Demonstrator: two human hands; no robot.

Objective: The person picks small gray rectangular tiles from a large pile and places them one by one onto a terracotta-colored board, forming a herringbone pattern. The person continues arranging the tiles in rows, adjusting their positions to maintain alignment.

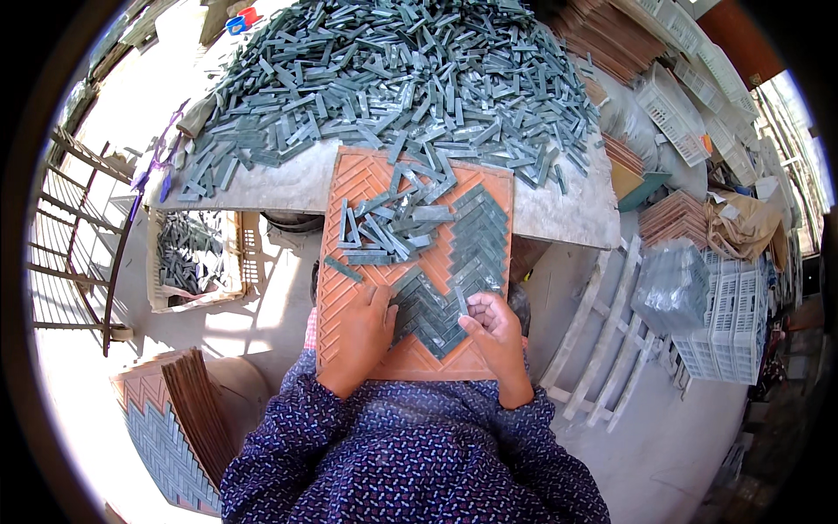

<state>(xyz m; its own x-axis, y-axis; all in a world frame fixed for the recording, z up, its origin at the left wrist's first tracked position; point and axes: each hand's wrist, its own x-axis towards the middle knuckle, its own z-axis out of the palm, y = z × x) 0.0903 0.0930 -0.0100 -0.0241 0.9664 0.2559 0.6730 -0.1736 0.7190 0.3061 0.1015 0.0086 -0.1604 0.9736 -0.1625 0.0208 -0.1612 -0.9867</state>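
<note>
An orange herringbone-grooved tray (419,356) rests against the table edge and my lap. Dark green-grey strip tiles (480,231) fill grooves along its right side and lower middle in a zigzag. My right hand (496,336) pinches one narrow strip tile (462,301) between thumb and fingers, over the laid rows. On the tray's left part lies my left hand (360,336), fingers extended beside the laid tiles and nothing visible in them. Loose strip tiles (384,231) are heaped on the tray's upper half, with a single one lying apart above my left hand.
A large pile of strip tiles (401,79) covers the pale table (559,210). At left are a crate of tiles (194,306) and a stack of trays (188,410). White crates (720,332), a slatted pallet (602,341) and a metal railing (78,253) flank me.
</note>
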